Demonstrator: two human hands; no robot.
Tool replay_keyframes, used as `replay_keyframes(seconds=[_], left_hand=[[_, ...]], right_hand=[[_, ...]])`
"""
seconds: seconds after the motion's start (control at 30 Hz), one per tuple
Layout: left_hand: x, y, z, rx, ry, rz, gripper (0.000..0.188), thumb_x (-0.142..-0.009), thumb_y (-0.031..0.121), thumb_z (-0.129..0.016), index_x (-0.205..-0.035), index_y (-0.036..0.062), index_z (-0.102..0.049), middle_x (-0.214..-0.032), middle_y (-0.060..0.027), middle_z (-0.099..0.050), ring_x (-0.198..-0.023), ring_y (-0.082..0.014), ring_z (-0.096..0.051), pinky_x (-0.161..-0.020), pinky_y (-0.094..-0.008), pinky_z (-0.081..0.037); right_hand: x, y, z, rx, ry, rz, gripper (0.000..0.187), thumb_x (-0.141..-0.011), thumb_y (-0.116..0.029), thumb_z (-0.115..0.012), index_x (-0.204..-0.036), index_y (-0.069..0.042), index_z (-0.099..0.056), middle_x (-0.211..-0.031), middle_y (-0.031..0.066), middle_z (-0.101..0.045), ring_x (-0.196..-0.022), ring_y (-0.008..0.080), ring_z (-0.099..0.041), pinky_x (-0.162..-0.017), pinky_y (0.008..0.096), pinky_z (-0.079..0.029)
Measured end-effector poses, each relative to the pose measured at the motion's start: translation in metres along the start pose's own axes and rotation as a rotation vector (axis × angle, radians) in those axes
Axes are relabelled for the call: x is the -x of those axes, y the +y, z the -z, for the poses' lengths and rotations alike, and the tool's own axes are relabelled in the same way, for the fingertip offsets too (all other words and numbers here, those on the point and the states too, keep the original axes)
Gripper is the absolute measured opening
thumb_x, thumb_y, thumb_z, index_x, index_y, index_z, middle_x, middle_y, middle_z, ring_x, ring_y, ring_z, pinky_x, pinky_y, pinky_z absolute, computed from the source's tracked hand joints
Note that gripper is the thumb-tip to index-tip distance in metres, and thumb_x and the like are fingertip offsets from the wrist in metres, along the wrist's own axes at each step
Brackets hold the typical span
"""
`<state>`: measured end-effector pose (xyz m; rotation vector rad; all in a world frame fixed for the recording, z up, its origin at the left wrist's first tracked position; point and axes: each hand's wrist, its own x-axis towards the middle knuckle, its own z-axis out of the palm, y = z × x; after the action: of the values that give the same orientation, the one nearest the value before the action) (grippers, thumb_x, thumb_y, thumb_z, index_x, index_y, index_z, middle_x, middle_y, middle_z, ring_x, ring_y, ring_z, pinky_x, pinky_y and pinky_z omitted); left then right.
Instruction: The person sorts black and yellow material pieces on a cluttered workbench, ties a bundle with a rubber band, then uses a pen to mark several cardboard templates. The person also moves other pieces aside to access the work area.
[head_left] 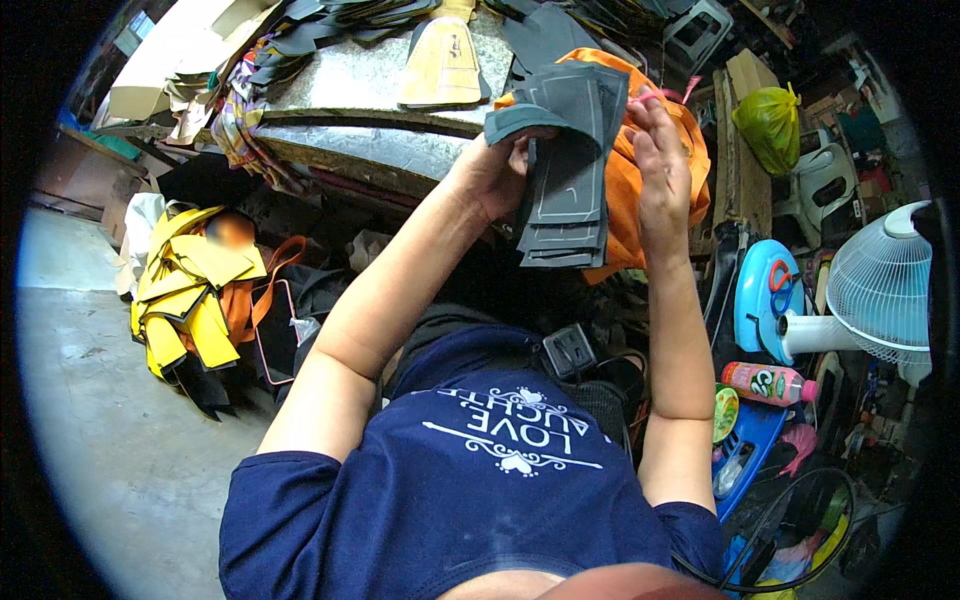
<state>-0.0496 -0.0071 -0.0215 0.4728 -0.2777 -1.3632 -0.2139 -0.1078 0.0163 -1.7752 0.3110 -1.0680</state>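
A stack of dark grey sheet pieces (565,190) with pale chalk outlines hangs in front of me, above the near edge of the work table. My left hand (497,170) is closed around its left side, and the top piece curls over my fingers. To the right of the stack, my right hand (660,165) is raised with its fingers stretched out, holding nothing that shows. A pink ribbon (665,95) lies by its fingertips; I cannot tell whether they touch it. Behind the stack and my right hand is an orange cloth or bag (622,215).
The metal-topped table (350,90) bears a tan pattern piece (443,65) and dark cut pieces. Yellow and black strips (200,270) are heaped at left. At right are a fan (880,285), a pink drink bottle (765,383) and a tied yellow plastic bag (770,130).
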Motion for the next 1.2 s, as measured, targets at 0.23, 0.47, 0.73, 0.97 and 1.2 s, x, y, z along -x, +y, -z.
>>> replay_keyframes(seconds=[0.23, 0.47, 0.73, 0.97, 1.2], left_hand=[[0.004, 0.007, -0.018, 0.199, -0.014, 0.223, 0.03, -0.085, 0.017, -0.061, -0.108, -0.0008, -0.064, -0.097, -0.0174, -0.07, -0.081, -0.0277, -0.07, -0.075, -0.0429, -0.059], [0.009, 0.009, -0.023, -0.057, 0.114, 0.096, 0.021, -0.077, 0.002, -0.064, -0.096, -0.0028, -0.059, -0.087, -0.0123, -0.067, -0.073, -0.0235, -0.069, -0.076, -0.0382, -0.06], [0.02, 0.017, -0.027, -0.26, 0.161, -0.157, 0.018, -0.074, 0.005, -0.067, -0.091, 0.0028, -0.062, -0.086, -0.0067, -0.068, -0.079, -0.0192, -0.067, -0.079, -0.034, -0.056], [0.039, 0.041, -0.035, -0.118, 0.139, -0.25, 0.027, -0.08, 0.005, -0.064, -0.106, 0.0009, -0.06, -0.098, -0.0089, -0.068, -0.092, -0.0206, -0.065, -0.093, -0.0355, -0.05], [0.02, 0.008, -0.041, -0.246, 0.065, -0.153, 0.023, -0.088, 0.013, -0.063, -0.109, 0.0046, -0.06, -0.102, -0.0103, -0.068, -0.09, -0.0193, -0.067, -0.082, -0.0325, -0.057]], right_hand=[[-0.013, 0.003, 0.003, -0.148, 0.0, -0.311, 0.029, -0.097, -0.019, -0.06, -0.119, 0.0, -0.062, -0.106, 0.0054, -0.067, -0.095, 0.011, -0.062, -0.083, 0.0258, -0.05], [-0.01, 0.008, 0.008, -0.268, 0.087, -0.336, 0.013, -0.093, -0.011, -0.064, -0.101, 0.0, -0.065, -0.087, 0.0065, -0.069, -0.075, 0.0127, -0.066, -0.067, 0.0255, -0.055], [0.003, 0.025, 0.013, -0.314, 0.183, -0.342, 0.01, -0.092, -0.009, -0.065, -0.098, -0.001, -0.064, -0.085, 0.0074, -0.068, -0.071, 0.0132, -0.067, -0.064, 0.0252, -0.056], [-0.001, 0.028, 0.025, -0.265, 0.25, -0.437, 0.009, -0.091, -0.006, -0.064, -0.099, -0.001, -0.064, -0.086, 0.0078, -0.068, -0.07, 0.0161, -0.068, -0.063, 0.0263, -0.058], [0.001, 0.035, 0.016, -0.432, 0.197, -0.448, 0.011, -0.092, -0.006, -0.064, -0.101, -0.001, -0.062, -0.091, 0.0079, -0.068, -0.072, 0.0135, -0.067, -0.066, 0.0248, -0.056]])
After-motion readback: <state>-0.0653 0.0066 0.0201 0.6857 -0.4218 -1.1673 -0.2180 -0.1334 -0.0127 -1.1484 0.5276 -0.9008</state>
